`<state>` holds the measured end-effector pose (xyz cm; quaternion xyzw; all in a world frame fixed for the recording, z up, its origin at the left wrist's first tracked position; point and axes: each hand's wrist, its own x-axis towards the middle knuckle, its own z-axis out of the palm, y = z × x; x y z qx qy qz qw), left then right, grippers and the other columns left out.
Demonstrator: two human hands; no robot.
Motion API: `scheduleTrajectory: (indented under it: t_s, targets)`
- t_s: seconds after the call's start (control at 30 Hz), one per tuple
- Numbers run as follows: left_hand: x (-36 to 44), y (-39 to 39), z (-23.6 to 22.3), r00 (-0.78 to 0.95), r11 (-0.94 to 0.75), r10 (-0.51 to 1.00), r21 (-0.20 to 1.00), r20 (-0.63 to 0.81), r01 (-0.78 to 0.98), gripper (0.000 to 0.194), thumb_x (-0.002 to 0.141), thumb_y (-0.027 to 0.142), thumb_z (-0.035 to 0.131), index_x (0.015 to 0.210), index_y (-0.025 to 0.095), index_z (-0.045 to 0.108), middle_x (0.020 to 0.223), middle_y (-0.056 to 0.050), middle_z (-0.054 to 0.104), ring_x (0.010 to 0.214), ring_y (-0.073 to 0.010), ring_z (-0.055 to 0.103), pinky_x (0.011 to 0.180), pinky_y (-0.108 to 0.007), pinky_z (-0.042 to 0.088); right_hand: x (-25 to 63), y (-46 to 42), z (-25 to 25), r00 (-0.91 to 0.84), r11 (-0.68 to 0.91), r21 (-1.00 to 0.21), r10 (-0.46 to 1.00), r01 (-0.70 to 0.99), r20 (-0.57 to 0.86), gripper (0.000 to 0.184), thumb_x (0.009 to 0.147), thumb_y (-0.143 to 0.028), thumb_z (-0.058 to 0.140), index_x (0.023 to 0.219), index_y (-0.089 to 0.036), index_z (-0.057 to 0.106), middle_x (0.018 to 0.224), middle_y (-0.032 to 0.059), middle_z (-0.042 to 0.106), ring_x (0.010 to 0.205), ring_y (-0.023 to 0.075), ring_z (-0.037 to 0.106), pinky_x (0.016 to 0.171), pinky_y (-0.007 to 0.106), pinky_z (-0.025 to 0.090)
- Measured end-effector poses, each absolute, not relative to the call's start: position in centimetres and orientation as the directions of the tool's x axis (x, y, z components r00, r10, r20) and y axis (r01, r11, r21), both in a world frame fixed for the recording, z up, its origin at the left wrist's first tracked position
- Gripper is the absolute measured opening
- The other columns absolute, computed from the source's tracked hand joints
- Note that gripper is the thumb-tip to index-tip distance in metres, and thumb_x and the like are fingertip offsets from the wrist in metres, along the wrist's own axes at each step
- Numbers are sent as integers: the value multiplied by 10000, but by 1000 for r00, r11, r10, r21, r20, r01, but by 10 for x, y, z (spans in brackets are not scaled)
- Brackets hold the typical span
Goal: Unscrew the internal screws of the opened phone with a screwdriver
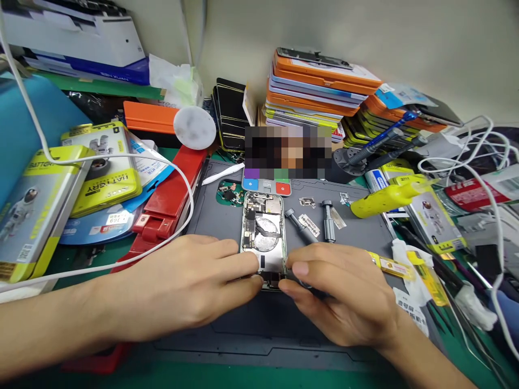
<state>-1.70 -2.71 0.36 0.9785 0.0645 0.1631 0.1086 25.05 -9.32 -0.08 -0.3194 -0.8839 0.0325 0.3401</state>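
An opened smartphone [277, 263] lies on the grey work mat [227, 319], its bare circuit board, flex cable and round coil area facing up. From the left, my left hand [198, 278] closes on its lower edge, with fingertips and thumb at the lower left corner. My right hand [344, 292] has curled fingers at the lower right edge, thumb tip touching the corner. Parts of the phone's lower end are hidden by my fingers. Just right of the phone lie a grey screwdriver [300, 226], a razor blade [308, 225] and a second screwdriver [328, 221].
Yellow battery boxes [107, 173] and a red clamp-like tool [170, 200] stand left, crossed by a white cable [188, 189]. Stacked orange cases [324, 75] rise behind. A yellow bottle [377, 200], tweezers [440, 316] and a tool holder [348, 161] are on the right.
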Motion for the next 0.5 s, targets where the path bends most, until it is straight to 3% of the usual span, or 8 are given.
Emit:
scheduleTrajectory:
  t_s: [0.2, 0.3, 0.5]
  targets:
    - [-17, -29, -2, 950, -958, 167, 271, 265, 93, 441, 1212, 160, 315, 1166, 154, 754, 1087, -16, 733, 802, -187, 588, 672, -372, 400, 249, -95, 1, -586, 808, -303, 579, 505, 567, 291, 946, -65, 389, 1216, -49, 494, 1153, 60, 629, 1062, 66, 629, 901, 177, 522]
    - [-17, -29, -2, 949, -953, 172, 290, 263, 92, 399, 1207, 159, 347, 1185, 158, 745, 1065, -7, 720, 800, -188, 579, 666, -376, 388, 248, -94, 3, -586, 819, -290, 562, 496, 584, 276, 972, -113, 418, 1229, -49, 498, 1186, 71, 627, 1092, 79, 637, 892, 183, 532]
    - [-16, -27, 1, 961, -957, 164, 271, 225, 100, 426, 1203, 149, 329, 1205, 158, 755, 1165, -21, 751, 831, -192, 631, 662, -379, 408, 250, -96, 5, -521, 756, -349, 641, 554, 563, 349, 988, -73, 368, 1302, -64, 518, 1244, 36, 625, 1225, 47, 633, 1023, 169, 556]
